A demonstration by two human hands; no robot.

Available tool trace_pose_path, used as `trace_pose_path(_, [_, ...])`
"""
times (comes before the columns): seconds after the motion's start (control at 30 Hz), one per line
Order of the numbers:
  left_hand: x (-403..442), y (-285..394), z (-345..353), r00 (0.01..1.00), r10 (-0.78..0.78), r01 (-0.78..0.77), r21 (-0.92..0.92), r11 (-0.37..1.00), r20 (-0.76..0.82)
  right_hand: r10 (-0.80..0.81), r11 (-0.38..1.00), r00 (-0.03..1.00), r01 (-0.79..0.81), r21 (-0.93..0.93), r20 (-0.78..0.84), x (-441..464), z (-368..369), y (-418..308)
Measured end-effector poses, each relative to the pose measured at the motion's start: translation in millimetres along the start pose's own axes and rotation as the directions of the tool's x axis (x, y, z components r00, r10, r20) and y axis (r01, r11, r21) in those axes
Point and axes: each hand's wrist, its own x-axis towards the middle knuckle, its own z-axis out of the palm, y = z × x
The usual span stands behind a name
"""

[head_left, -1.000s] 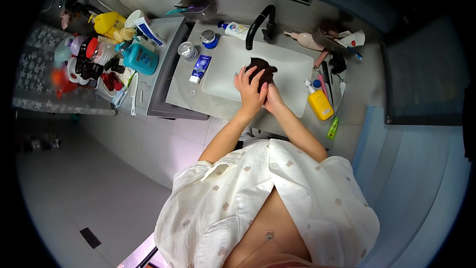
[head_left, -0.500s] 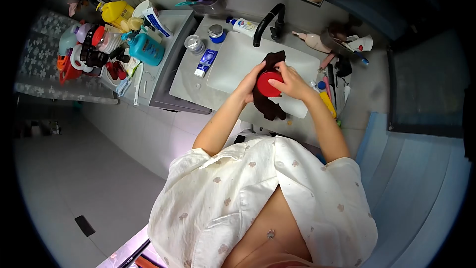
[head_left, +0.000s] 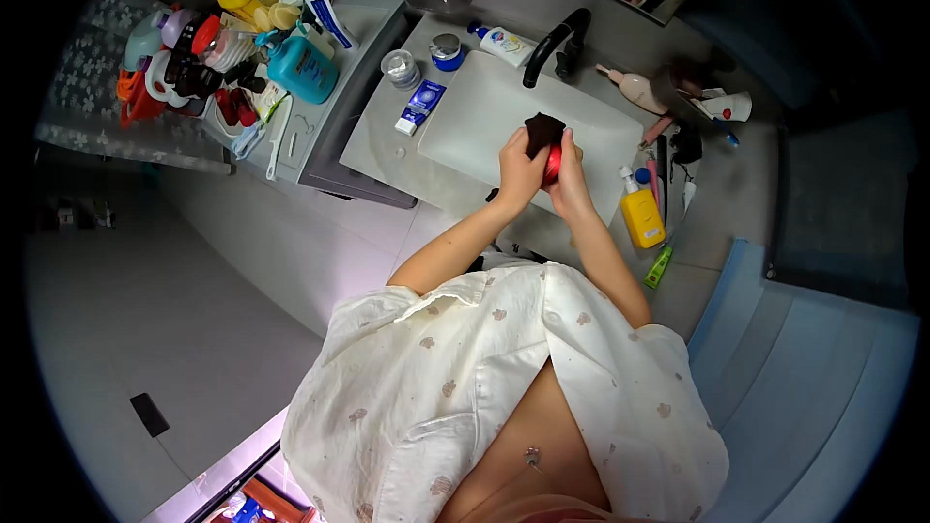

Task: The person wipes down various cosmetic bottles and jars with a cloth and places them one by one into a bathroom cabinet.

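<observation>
Over the near part of the white sink (head_left: 475,111), both hands are close together around a dark brown cloth (head_left: 544,133) and a shiny red round object (head_left: 553,165). My left hand (head_left: 521,174) is closed on the cloth, its thumb lying against it. My right hand (head_left: 572,177) grips the red object from the right, fingers pointing up. The red object is turned mostly edge-on and partly covered by the hands, so its kind cannot be made out. A small dark end of cloth shows below my left wrist.
A black faucet (head_left: 557,46) arches over the sink's back edge. Left on the counter lie a blue tube (head_left: 420,107) and jars (head_left: 447,51). To the right are a yellow bottle (head_left: 642,216) and a green tube (head_left: 658,267). A teal pump bottle (head_left: 301,68) stands among several containers.
The red object has turned from showing its flat round face to nearly edge-on. My left hand has moved up onto the cloth, and the hanging cloth is now mostly hidden. The view has shifted slightly.
</observation>
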Motion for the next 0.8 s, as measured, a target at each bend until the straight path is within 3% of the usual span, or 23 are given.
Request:
trace_pose_path(0.07, [-1.2, 1.2, -2.4, 0.998, 0.054, -0.058, 0.096, 0.994, 0.044, -0.162, 0.984, 0.983, 0.154, -0.091, -0.091, 6.3, -0.3, 7.8])
trace_pose_path(0.1, [-0.2, 5.2, -1.1, 0.991, 0.118, -0.123, 0.09, 0.988, 0.061, -0.157, 0.984, 0.983, 0.149, -0.094, -0.09, 6.3, 0.0, 9.6])
trace_pose_path(0.17, [4.5, 13.1, 0.1, 0.98, 0.181, -0.187, 0.077, 0.979, 0.08, -0.542, 0.75, 0.838, 0.45, -0.484, -0.061, 6.9, -1.3, 10.6])
trace_pose_path(0.2, [9.2, 22.3, -1.7, 0.992, 0.012, -0.022, 0.077, 0.997, 0.129, -0.665, 0.604, 0.747, 0.541, -0.585, 0.006, 4.8, 0.0, 9.9])
trace_pose_path(0.27, [18.8, 22.0, -5.8, 0.917, -0.287, 0.272, 0.092, 0.958, 0.276, -0.746, 0.45, 0.658, 0.608, -0.653, 0.098, -3.9, -1.3, 7.6])
trace_pose_path(0.37, [38.3, 23.7, -12.6, 0.592, -0.613, 0.757, -0.1, 0.646, 0.523, -0.84, 0.129, 0.447, 0.717, -0.685, 0.309, -10.9, -4.8, 2.0])
trace_pose_path(0.43, [43.1, 18.6, -14.8, 0.381, -0.551, 0.92, -0.247, 0.303, 0.742, -0.836, -0.061, 0.301, 0.78, -0.623, 0.458, -12.6, -9.2, -5.0])
trace_pose_path(0.5, [45.1, 9.1, -14.9, 0.272, -0.478, 0.962, -0.24, 0.127, 0.835, -0.807, -0.145, 0.2, 0.845, -0.515, 0.556, -13.9, -13.0, -13.4])
trace_pose_path(0.57, [46.0, -1.0, -13.4, 0.2, -0.413, 0.98, -0.188, 0.071, 0.888, -0.756, -0.244, 0.118, 0.861, -0.445, 0.643, -16.7, -15.8, -21.7])
trace_pose_path(0.63, [45.6, 0.2, -9.3, 0.173, -0.388, 0.982, -0.187, 0.002, 0.905, -0.783, -0.181, 0.153, 0.871, -0.457, 0.603, -13.3, -18.1, -23.3])
trace_pose_path(0.7, [41.7, 5.5, -2.5, 0.207, -0.412, 0.976, -0.213, 0.032, 0.887, -0.805, -0.12, 0.186, 0.879, -0.462, 0.564, -10.1, -19.5, -19.5])
trace_pose_path(0.77, [37.3, 10.8, 3.8, 0.389, -0.588, 0.92, -0.33, 0.211, 0.71, -0.847, 0.353, 0.486, 0.816, -0.459, 0.213, -7.5, -16.5, -8.9])
trace_pose_path(0.8, [35.0, 11.2, 5.6, 0.435, -0.608, 0.9, -0.343, 0.269, 0.664, -0.829, 0.422, 0.54, 0.774, -0.471, 0.144, -8.6, -12.9, -8.0])
